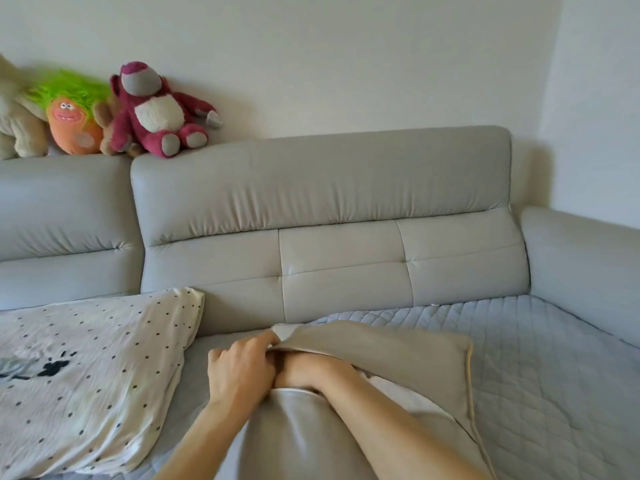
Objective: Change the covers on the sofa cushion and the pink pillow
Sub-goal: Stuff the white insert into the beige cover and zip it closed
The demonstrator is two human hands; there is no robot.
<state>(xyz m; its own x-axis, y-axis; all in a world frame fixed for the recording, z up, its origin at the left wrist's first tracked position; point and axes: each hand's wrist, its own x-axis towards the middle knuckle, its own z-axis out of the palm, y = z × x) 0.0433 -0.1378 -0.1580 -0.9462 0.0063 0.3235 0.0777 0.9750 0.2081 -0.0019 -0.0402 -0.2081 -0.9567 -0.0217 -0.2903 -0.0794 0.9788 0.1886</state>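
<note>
On the sofa seat (519, 358), near its back edge, the left hand (239, 368) pinches the beige cushion cover (398, 355) open; the right hand (304, 372) reaches inside, fingers hidden, so its grip cannot be told.

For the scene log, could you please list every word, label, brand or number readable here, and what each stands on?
No text can be read in this view.
Polka-dot pillow: a black printed motif near its left edge, blurred and cut off; cannot tell whether it is lettering.
Orange plush toy: a pale patch on its belly, too blurred to read.
Beige cushion cover, sofa: no labels visible.
</note>
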